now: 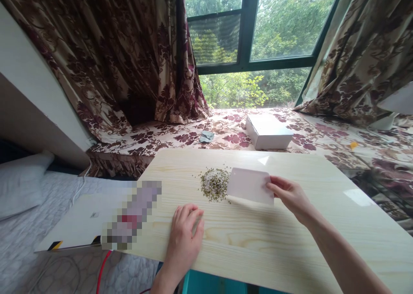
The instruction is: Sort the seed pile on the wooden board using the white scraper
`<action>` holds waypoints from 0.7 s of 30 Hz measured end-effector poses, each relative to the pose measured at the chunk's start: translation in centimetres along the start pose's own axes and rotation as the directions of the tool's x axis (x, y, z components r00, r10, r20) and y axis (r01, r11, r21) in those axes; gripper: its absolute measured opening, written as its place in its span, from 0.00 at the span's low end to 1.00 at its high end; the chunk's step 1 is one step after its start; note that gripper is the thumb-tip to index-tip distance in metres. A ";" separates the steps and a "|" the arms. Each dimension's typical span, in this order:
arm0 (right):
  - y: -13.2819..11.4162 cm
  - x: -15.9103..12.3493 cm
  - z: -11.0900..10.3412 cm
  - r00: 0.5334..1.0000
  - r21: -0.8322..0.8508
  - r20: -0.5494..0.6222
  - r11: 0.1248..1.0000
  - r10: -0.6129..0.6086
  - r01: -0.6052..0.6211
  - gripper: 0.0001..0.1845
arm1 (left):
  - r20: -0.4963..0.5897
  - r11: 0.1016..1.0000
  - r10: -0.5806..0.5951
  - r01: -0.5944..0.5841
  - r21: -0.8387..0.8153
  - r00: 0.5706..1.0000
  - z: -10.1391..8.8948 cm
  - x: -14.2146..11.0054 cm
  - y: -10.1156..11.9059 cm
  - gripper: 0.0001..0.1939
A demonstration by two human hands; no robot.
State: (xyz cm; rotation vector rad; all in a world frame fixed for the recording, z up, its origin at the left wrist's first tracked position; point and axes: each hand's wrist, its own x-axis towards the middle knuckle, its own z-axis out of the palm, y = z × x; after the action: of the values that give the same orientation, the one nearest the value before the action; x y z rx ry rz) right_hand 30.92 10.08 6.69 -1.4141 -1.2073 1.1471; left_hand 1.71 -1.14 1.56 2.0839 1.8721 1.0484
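On the pale wood-grain table (pixel 245 233) lies a loose pile of small greenish-brown beans or seeds mixed with white grains (pixel 214 184). My right hand (pixel 288 196) pinches the right end of a thin, pale, flat plastic scraper (pixel 248 184). The scraper's left edge reaches the right side of the pile, and it is tilted a little off the tabletop. My left hand (pixel 186 229) rests on the table just below the pile, fingers loosely bent and thumb apart, holding nothing.
A white box (pixel 269 131) and a crumpled grey-blue cloth (pixel 206 136) sit on the flower-patterned window ledge (pixel 174 135) behind the table. At the left, a white board-like item (pixel 84 218) lies by the table, partly blurred out. Something teal (pixel 209 283) shows under the front edge.
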 end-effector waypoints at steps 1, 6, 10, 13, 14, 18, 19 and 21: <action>-0.1 0.0 0.1 1.000 0.005 0.004 1.000 0.000 0.000 0.21 | 0.003 1.000 0.001 -0.001 -0.002 1.000 0.0 0.0 0.0 0.10; -0.4 0.1 0.7 0.997 -0.020 0.068 0.999 -0.027 0.028 0.23 | 0.007 1.000 0.008 -0.008 -0.007 1.000 0.0 0.0 -0.1 0.11; -0.4 0.1 0.6 0.995 -0.051 0.095 0.998 -0.033 0.038 0.23 | -0.005 1.000 0.017 -0.017 0.004 1.000 0.0 0.0 -0.1 0.11; -0.7 0.0 0.4 0.995 -0.065 0.092 0.997 -0.036 0.042 0.23 | -0.015 1.000 0.025 -0.025 0.010 1.000 0.0 0.0 -0.1 0.10; -0.9 -0.1 0.4 0.995 -0.066 0.091 0.997 -0.034 0.040 0.23 | -0.018 1.000 0.028 -0.028 0.011 0.999 0.0 0.0 -0.1 0.10; -1.3 -0.3 0.7 0.994 -0.043 0.102 0.999 -0.023 0.027 0.23 | -0.019 1.000 0.026 -0.026 0.014 0.999 0.0 0.0 -0.2 0.10; -1.3 -0.3 0.8 0.994 -0.039 0.108 0.999 -0.023 0.027 0.23 | -0.014 1.000 0.023 -0.023 0.014 1.000 0.0 0.0 -0.2 0.11; -1.1 -0.2 0.9 0.992 -0.044 0.124 0.999 -0.024 0.030 0.24 | -0.004 1.000 0.020 -0.020 0.010 1.000 0.0 0.0 -0.3 0.11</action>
State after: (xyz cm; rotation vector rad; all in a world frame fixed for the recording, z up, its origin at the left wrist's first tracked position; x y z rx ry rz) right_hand 29.82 10.03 7.70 -1.3731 -1.3431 1.2098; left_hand 1.52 -1.05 1.39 2.1124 1.8660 1.0511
